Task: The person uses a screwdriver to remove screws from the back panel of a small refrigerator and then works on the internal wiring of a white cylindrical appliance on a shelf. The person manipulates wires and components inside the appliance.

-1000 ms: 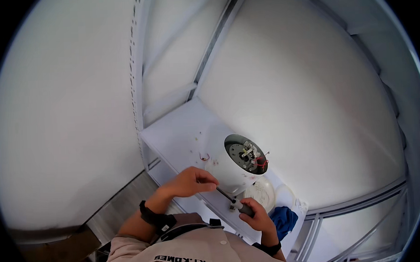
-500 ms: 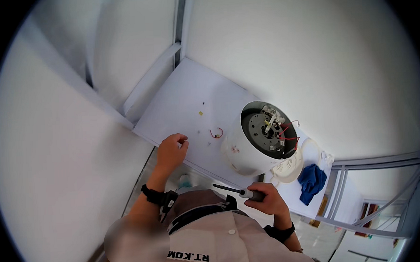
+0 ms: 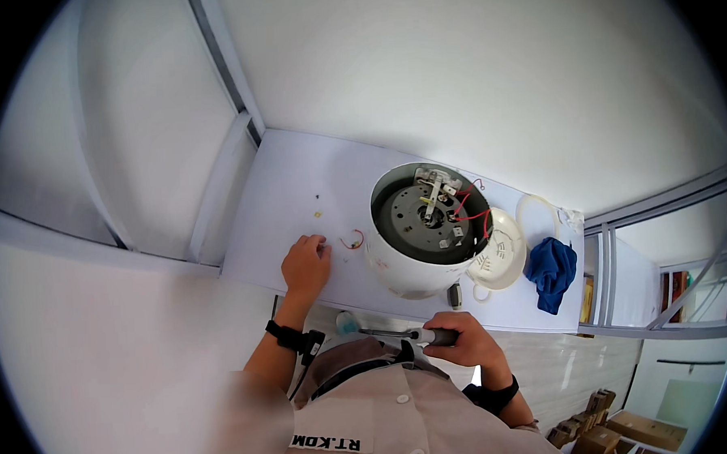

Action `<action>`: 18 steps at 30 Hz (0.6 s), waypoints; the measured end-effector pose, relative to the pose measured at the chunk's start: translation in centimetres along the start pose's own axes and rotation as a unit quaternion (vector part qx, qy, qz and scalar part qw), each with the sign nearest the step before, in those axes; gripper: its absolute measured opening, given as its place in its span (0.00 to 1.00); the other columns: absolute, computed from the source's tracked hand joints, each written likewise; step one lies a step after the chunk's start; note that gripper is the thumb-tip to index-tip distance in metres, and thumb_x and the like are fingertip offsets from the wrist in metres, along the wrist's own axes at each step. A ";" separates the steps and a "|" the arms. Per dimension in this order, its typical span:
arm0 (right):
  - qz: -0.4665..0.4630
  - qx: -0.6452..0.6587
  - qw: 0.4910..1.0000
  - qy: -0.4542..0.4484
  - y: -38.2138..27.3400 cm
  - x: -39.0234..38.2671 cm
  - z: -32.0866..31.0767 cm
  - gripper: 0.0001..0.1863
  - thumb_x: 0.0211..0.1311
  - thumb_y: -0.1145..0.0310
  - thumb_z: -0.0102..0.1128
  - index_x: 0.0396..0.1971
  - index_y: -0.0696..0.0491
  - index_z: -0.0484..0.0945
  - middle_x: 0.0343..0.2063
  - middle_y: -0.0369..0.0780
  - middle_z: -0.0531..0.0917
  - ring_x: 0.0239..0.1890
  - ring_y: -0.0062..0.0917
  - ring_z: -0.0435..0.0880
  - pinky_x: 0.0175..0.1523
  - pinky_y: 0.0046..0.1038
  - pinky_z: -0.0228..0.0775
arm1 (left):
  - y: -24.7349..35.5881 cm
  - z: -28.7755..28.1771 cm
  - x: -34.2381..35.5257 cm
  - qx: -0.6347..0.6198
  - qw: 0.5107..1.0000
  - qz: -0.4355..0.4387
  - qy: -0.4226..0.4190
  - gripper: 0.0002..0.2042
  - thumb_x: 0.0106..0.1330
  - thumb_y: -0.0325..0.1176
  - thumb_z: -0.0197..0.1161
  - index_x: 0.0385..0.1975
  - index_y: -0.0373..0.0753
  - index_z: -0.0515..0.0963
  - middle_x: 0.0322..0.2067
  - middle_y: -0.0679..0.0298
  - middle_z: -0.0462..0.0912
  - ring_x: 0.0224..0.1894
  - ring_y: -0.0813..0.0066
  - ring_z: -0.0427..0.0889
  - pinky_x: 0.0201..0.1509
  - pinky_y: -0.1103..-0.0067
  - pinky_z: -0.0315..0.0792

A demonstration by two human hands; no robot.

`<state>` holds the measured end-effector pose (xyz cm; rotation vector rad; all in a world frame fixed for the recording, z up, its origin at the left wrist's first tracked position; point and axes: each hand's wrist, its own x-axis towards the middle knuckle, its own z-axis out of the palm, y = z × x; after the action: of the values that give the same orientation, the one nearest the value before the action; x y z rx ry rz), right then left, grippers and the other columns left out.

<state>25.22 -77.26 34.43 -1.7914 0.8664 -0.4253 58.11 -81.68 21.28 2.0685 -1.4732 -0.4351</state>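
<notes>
My left hand (image 3: pixel 304 270) is at the table (image 3: pixel 280 174), fingertips curled together near its front left, left of a loose red wire (image 3: pixel 352 242); what they hold, if anything, is hidden. My right hand (image 3: pixel 462 343) grips a grey-handled screwdriver (image 3: pixel 421 335) horizontally below the table's front edge. A white cylindrical appliance (image 3: pixel 398 274) stands with its top open, showing a grey plate (image 3: pixel 408 225) with fittings and red leads. A cream round lid (image 3: pixel 503 265) lies to its right. Small loose parts (image 3: pixel 317 213) lie on the table's left part, and a grey item (image 3: pixel 456 297) is by the front edge.
A blue cloth (image 3: pixel 550 267) and a pale hose (image 3: pixel 545 203) are at the table's right. White walls and metal frames (image 3: pixel 230 143) enclose the table's back and left. Cardboard boxes (image 3: pixel 592 440) sit on the floor at the lower right.
My left hand left the screwdriver shaft and moved leftward and up onto the tabletop. My right hand still holds the screwdriver, now lower relative to the appliance. The view turned.
</notes>
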 end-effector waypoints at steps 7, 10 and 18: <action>-0.010 -0.004 1.000 0.027 0.3 -0.9 0.0 0.17 0.47 0.76 0.77 0.39 0.57 0.82 0.27 0.39 0.81 0.29 0.30 0.77 0.36 0.28 0.69 | -0.1 0.8 0.2 0.025 1.000 0.016 0.006 0.05 0.64 0.34 0.65 0.36 0.43 0.83 0.36 0.62 0.83 0.39 0.58 0.83 0.42 0.66 0.76; -0.015 -0.005 1.000 0.026 0.1 -0.9 -0.1 0.18 0.47 0.76 0.77 0.39 0.57 0.82 0.28 0.39 0.81 0.29 0.31 0.77 0.36 0.29 0.70 | -0.7 1.2 0.3 0.000 1.000 0.015 0.013 0.05 0.65 0.34 0.64 0.36 0.42 0.82 0.35 0.60 0.83 0.38 0.57 0.83 0.42 0.66 0.76; -0.021 -0.002 1.000 0.023 -0.1 -0.7 0.3 0.18 0.47 0.77 0.77 0.39 0.57 0.81 0.29 0.40 0.82 0.30 0.33 0.79 0.37 0.29 0.70 | -2.3 0.7 0.5 -0.008 1.000 0.012 0.007 0.06 0.66 0.33 0.62 0.36 0.39 0.81 0.36 0.56 0.82 0.40 0.52 0.81 0.43 0.63 0.76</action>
<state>24.97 -76.47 34.45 -1.8119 0.8636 -0.4941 59.64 -81.76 19.40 2.0357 -1.4797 -0.4203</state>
